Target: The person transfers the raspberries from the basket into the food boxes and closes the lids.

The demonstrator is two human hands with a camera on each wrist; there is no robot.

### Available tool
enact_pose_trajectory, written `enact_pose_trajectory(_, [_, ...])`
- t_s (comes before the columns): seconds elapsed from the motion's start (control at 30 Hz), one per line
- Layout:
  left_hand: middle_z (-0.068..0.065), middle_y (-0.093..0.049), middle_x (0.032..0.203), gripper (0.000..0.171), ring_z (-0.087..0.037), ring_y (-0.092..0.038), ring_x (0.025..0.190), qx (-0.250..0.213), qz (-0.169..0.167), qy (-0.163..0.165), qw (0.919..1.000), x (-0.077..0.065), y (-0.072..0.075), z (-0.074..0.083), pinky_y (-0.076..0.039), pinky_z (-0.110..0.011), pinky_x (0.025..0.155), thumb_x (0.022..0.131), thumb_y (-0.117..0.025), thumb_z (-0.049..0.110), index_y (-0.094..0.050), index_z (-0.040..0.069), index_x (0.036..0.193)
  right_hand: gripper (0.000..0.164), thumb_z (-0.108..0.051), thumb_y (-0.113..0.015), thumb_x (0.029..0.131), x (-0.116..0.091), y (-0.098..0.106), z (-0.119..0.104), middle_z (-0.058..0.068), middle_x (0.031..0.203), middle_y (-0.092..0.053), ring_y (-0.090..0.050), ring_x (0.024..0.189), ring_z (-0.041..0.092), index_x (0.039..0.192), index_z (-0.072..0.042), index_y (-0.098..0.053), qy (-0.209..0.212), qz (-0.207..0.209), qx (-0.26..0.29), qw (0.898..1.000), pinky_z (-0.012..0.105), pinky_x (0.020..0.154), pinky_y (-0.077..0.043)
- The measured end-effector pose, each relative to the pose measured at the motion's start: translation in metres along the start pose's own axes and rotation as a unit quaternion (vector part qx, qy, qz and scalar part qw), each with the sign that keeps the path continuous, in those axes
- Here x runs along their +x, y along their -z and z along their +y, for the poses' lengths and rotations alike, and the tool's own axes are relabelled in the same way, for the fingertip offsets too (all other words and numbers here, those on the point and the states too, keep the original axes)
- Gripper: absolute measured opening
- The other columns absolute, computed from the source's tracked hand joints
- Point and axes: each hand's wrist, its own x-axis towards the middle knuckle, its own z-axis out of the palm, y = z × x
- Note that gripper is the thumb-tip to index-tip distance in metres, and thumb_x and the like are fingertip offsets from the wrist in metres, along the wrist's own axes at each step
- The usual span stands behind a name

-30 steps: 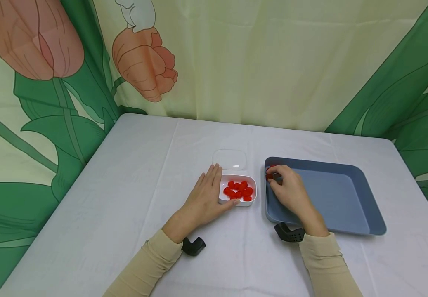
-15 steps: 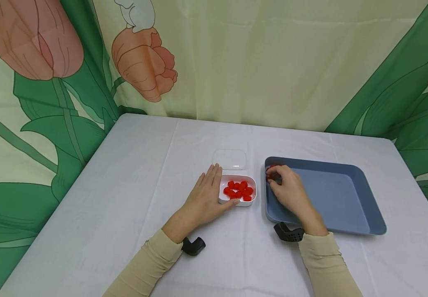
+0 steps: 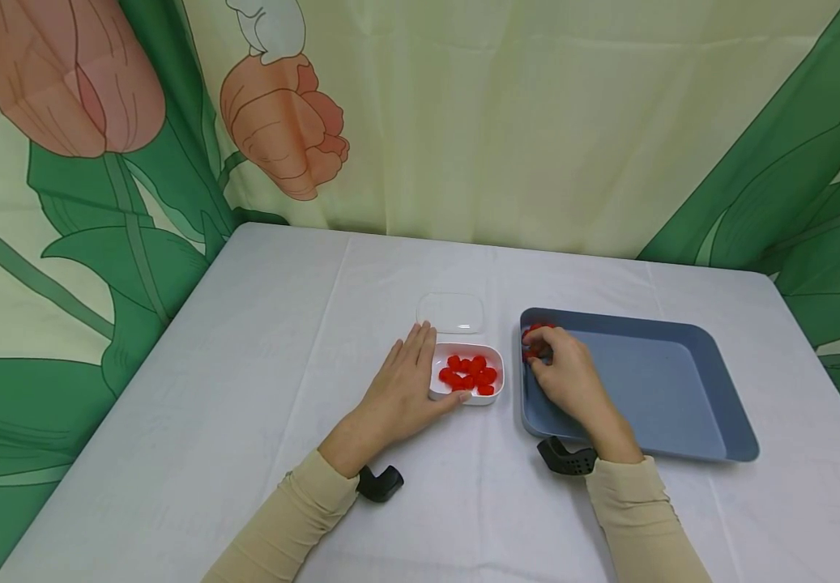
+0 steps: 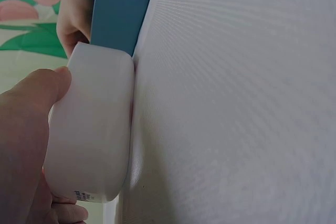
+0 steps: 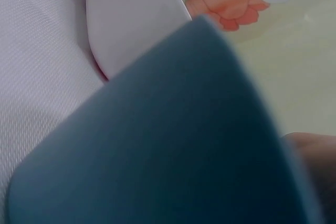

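A small white box (image 3: 501,374) holds several small, glossy red round pieces (image 3: 488,375). My left hand (image 3: 399,397) lies along its left side, fingers straight and thumb tip on the near rim. In the left wrist view, that thumb (image 4: 62,80) rests against the top edge of the box wall. To the right stands a blue-grey tray (image 3: 653,389). Over its far left corner, my right hand (image 3: 573,380) is bent, with thumb and forefinger together around a red round piece (image 3: 530,355). More red pieces (image 3: 539,327) show just beyond the fingers, partly hidden by them.
A clear plastic lid (image 3: 451,312) lies on the white tablecloth (image 3: 281,340) behind the white box. Tray and box stand close side by side, a narrow strip of cloth between them. A printed curtain (image 3: 500,121) hangs behind the table.
The right fingers shift slightly at the tray's corner, and more red shows around their tips. My left hand, the box and the lid stay where they were.
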Motion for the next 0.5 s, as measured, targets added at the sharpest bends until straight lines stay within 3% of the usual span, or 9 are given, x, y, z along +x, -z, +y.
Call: enact_pose_trajectory(0.5, [-0.012,-0.019,0.166,0.104,-0.028,-0.015,0.155,-0.002,-0.007,0.006,1.0000,0.0005,0.0005,0.0000,-0.017,-0.046,0.125,0.086,-0.059,0.065,-0.017,0.003,0.158,0.022,0.006,-0.060,0.086,-0.0003,0.0009,-0.0012,0.017,0.096,-0.065,-0.059,0.086,0.028,0.106,0.002,-0.067,-0.002,0.009,0.001,1.000,0.037,0.075,-0.049])
